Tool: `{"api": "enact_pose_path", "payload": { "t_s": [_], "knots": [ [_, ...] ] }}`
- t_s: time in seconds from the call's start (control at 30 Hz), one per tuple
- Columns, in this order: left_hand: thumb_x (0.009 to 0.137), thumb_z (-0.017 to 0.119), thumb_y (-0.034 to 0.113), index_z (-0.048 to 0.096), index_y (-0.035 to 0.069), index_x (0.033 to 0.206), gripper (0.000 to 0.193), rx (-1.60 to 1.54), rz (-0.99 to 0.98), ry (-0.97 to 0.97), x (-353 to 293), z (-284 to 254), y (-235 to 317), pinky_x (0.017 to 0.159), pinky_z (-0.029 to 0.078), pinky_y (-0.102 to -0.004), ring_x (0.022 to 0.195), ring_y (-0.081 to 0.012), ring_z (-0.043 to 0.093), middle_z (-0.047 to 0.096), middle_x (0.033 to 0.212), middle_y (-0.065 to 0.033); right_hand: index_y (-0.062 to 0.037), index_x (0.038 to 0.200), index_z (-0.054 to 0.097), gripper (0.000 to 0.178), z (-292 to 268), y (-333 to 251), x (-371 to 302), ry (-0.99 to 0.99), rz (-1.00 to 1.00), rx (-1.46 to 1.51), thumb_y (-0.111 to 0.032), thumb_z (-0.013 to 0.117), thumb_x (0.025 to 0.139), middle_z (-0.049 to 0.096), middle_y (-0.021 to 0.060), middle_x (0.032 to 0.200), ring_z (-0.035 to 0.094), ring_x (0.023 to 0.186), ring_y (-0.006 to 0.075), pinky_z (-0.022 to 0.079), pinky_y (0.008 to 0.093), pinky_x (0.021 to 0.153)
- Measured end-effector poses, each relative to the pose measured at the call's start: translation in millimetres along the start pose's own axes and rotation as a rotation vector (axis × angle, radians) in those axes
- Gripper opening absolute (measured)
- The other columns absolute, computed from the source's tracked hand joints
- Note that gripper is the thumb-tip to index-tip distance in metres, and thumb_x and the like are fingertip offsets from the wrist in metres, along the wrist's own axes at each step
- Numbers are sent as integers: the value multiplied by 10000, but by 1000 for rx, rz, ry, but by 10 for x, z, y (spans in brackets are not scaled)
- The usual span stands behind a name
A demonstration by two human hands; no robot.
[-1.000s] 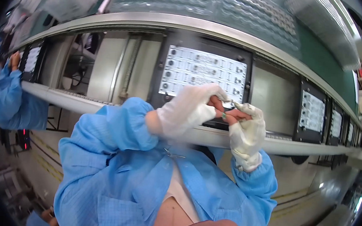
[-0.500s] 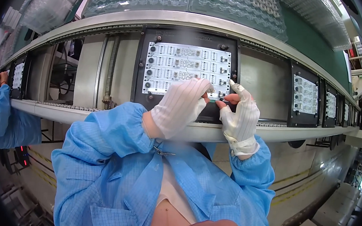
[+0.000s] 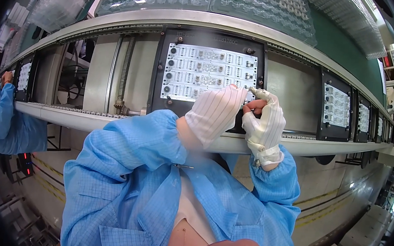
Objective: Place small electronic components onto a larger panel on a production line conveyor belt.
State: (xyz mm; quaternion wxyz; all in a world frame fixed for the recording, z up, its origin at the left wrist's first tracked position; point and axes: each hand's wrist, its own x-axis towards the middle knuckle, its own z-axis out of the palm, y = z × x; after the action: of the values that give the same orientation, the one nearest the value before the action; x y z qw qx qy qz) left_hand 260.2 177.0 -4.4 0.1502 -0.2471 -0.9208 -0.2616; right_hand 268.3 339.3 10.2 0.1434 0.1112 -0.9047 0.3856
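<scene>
Both my hands wear thin white striped gloves with some fingertips bare. They meet at the lower right corner of a white circuit board panel (image 3: 206, 80) made of several strips, seated in a black fixture (image 3: 161, 72). My left hand (image 3: 217, 113) reaches over the panel's lower right part, fingers bent and pressed together; its back hides most of them. My right hand (image 3: 264, 120) is beside it over the fixture's right edge, index finger bent towards the left fingertips and the bare fingers curled beneath. Anything pinched between them is too small or hidden to make out.
The fixture rides on a conveyor with metal rails (image 3: 299, 144). More black fixtures (image 3: 336, 108) with white panels stand to the right. Clear plastic trays (image 3: 264, 11) lie beyond the far rail. A co-worker's blue sleeve (image 3: 3, 114) shows at the far left, by another fixture.
My hands have come closer together, the left moving right and slightly up and the right index finger bending in. The fixture sits a little further right in the picture.
</scene>
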Motion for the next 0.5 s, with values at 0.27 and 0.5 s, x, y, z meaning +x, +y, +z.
{"api": "enact_pose_path", "payload": {
  "t_s": [0.27,0.5],
  "knots": [
    [817,663,123,564,64,1053,263,-36,-99,-108,21,55,-83,621,552,-394,734,-309,674,624,866,-127,-57,1139,617,407,65,-36,-36,7,-16,-129,-63,749,754,711,43,810,667,736,213,546,351,735],
    [829,643,127,565,53,1053,249,-5,-95,-69,57,32,-13,616,546,-405,723,-315,669,620,844,-128,-78,1067,644,355,206,-19,-86,139,27,-79,-49,762,733,685,25,756,629,684,217,518,354,685]
  ]
}}
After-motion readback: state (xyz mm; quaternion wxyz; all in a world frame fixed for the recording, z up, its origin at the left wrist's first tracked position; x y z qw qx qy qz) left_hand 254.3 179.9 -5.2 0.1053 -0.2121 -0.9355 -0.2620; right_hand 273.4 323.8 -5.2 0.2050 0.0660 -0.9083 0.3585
